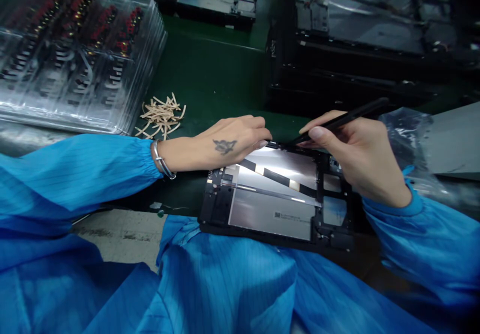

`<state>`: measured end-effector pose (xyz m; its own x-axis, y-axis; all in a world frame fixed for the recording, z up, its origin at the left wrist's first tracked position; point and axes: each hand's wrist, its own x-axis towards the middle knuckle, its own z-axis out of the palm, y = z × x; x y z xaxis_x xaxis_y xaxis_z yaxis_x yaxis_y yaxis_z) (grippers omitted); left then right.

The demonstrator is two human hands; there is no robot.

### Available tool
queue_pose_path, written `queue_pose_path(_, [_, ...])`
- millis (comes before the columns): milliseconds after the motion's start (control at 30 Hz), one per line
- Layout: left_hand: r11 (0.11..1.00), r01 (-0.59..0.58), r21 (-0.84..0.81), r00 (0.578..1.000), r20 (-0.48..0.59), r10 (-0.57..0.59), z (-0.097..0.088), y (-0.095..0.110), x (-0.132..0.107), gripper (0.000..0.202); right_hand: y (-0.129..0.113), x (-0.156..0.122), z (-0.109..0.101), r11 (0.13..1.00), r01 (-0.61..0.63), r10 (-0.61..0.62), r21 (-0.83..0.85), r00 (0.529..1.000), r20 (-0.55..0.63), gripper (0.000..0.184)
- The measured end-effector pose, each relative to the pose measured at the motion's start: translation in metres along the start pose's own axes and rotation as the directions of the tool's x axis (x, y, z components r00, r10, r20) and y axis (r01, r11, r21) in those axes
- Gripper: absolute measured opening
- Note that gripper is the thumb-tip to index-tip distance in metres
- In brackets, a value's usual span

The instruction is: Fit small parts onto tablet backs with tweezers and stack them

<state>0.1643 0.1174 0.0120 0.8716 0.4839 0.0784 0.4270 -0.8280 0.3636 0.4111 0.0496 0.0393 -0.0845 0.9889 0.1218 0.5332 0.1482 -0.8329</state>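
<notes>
An open tablet assembly (275,206) with a black frame and silvery metal back lies at the near edge of the green bench, partly over my lap. My left hand (225,141) rests on its far left corner, fingers bent and pressed down on the edge. My right hand (360,156) pinches a thin black stylus-like tool (345,119) between thumb and fingers. The tool's tip touches the assembly's far edge, close to my left fingertips. A black ribbon strip (279,176) runs diagonally across the metal plate.
A stack of clear plastic trays (75,54) holding small red-and-black parts stands at the far left. A heap of tan rubber bands (161,116) lies beside it. Dark stacked assemblies (360,39) fill the far right. Crumpled clear plastic (407,129) sits behind my right hand.
</notes>
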Motion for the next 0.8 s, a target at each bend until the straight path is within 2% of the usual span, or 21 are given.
queue_pose_path(233, [1.0,0.004,-0.002,1.0,0.008,-0.004,-0.0008,0.0009,-0.0004,0.038,0.0009,0.0001,-0.001,0.997,-0.051,0.051,0.053,0.999,-0.007,0.025])
queue_pose_path(400, [1.0,0.001,-0.008,1.0,0.007,0.0,-0.0008,0.0012,-0.0002,0.038,0.0023,0.0005,-0.001,1.0,-0.016,0.016,0.019,1.0,-0.002,0.031])
queue_pose_path(633, [0.999,-0.026,-0.026,0.999,-0.02,0.026,0.0001,0.0,-0.0006,0.039,-0.0057,-0.0003,0.0,0.999,-0.014,0.014,-0.03,1.0,0.013,0.03])
queue_pose_path(700, [0.999,-0.03,-0.031,0.999,-0.021,0.029,0.0003,-0.0024,-0.0003,0.038,-0.0061,0.0002,0.0019,1.0,-0.019,0.019,-0.016,1.0,-0.015,0.031])
queue_pose_path(800, [0.999,-0.032,-0.011,0.999,-0.029,0.032,0.0022,-0.0044,-0.0007,0.038,-0.001,0.0006,0.0036,0.994,-0.033,0.044,0.105,0.994,-0.103,0.027])
